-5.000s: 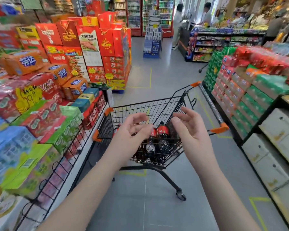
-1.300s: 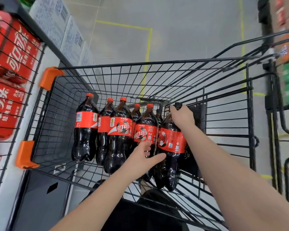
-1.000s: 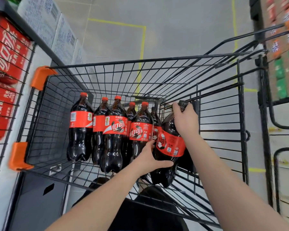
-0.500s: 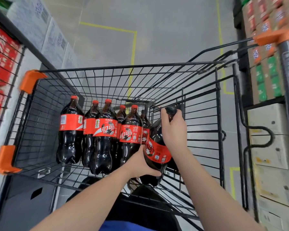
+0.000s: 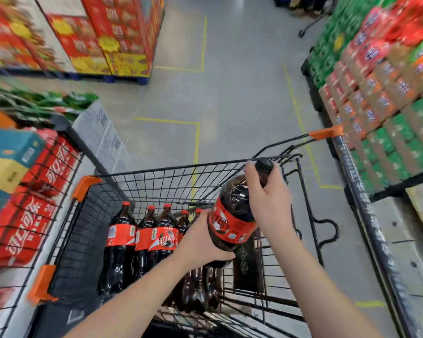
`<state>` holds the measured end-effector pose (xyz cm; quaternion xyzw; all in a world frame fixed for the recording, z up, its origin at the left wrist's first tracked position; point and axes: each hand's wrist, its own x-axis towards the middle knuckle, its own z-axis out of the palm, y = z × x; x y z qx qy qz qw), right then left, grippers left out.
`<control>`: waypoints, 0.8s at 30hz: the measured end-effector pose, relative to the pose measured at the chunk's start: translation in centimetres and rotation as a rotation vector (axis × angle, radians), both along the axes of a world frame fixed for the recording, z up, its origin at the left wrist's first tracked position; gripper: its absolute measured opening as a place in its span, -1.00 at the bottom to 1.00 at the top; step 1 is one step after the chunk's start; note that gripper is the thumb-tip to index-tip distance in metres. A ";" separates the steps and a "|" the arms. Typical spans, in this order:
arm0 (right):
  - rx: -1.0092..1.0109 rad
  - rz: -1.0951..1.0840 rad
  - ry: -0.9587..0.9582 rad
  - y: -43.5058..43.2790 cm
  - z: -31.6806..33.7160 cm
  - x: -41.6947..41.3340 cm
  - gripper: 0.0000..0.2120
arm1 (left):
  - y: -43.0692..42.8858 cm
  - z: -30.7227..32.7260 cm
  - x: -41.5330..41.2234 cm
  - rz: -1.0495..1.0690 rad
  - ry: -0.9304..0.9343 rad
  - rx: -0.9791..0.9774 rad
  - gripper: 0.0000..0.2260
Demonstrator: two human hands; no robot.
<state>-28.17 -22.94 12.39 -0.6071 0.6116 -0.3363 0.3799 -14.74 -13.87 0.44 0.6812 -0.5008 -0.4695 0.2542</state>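
Note:
A large dark cola bottle (image 5: 232,211) with a red label and black cap hangs tilted above the black wire shopping cart (image 5: 156,184). My right hand (image 5: 266,198) grips its neck and shoulder just below the cap. My left hand (image 5: 203,242) holds its lower body from underneath. Several more cola bottles (image 5: 142,240) with red caps stand upright in a row inside the cart, to the left of the lifted one.
A wire rack of red cola cartons (image 5: 32,208) stands close on the left. Stacked green and red drink cases (image 5: 386,98) line the right, above white cartons. The cart's handle bar (image 5: 366,211) runs along the right. Grey aisle floor (image 5: 230,93) with yellow lines lies ahead.
The bottle held in both hands has risen out of the row and now sits above the cart rim. The camera has tilted up, showing more of the aisle.

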 end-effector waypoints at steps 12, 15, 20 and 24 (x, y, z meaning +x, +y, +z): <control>-0.179 0.352 -0.225 1.5 16.1 3.9 -0.16 | -1.3 16.5 6.5 0.217 0.030 -0.394 -0.12; -0.168 0.390 -0.296 2.4 18.5 5.3 0.00 | -1.1 20.3 8.6 0.254 -0.005 -0.482 -0.09; -0.264 0.369 -0.363 3.8 21.1 8.5 -0.06 | -0.4 24.5 11.7 0.260 0.000 -0.582 -0.18; -0.348 0.320 -0.382 4.8 22.9 10.8 -0.10 | 0.3 26.7 13.9 0.243 0.002 -0.630 -0.16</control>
